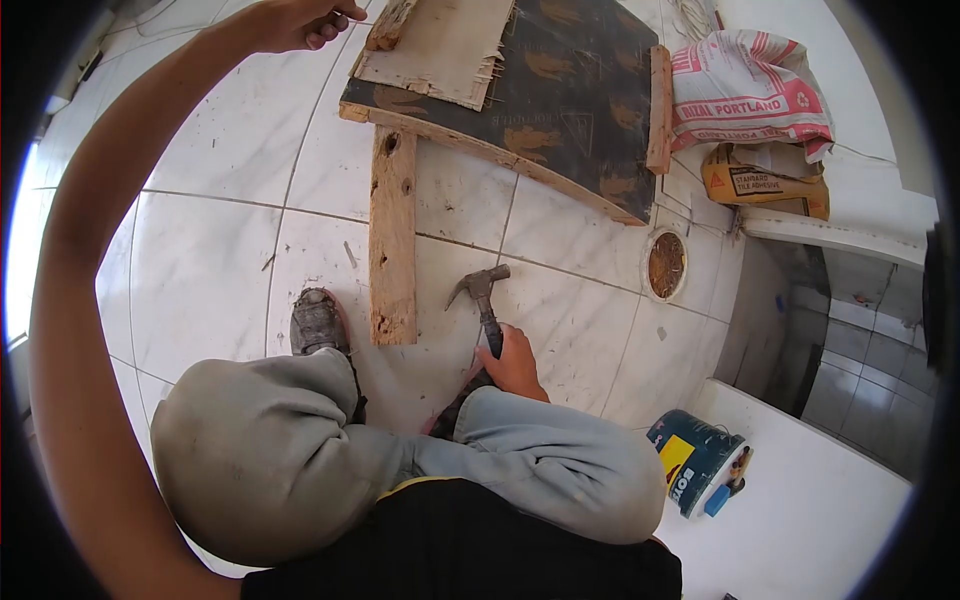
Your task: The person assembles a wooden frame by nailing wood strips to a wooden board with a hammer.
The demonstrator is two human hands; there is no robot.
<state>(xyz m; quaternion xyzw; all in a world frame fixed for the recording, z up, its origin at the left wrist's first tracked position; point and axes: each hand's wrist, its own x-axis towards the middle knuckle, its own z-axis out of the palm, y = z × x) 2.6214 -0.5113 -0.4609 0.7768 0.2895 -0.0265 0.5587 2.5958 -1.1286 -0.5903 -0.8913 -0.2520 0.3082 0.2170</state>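
My right hand is wrapped round the dark handle of a claw hammer, its head up and away from me, over the tiles. At the top left my left hand is raised, its fingers curled; whether it pinches anything small is too unclear to tell. Near that hand lies a short wood block beside a splintered pale plywood piece. Both rest on a dark-faced panel with wooden edging. A wooden leg sticks out from the panel toward me, left of the hammer.
A cement bag and a tile adhesive bag sit at the right. Nearer are a round floor opening and a dark bucket on a white surface. My shoe is left of the wooden leg.
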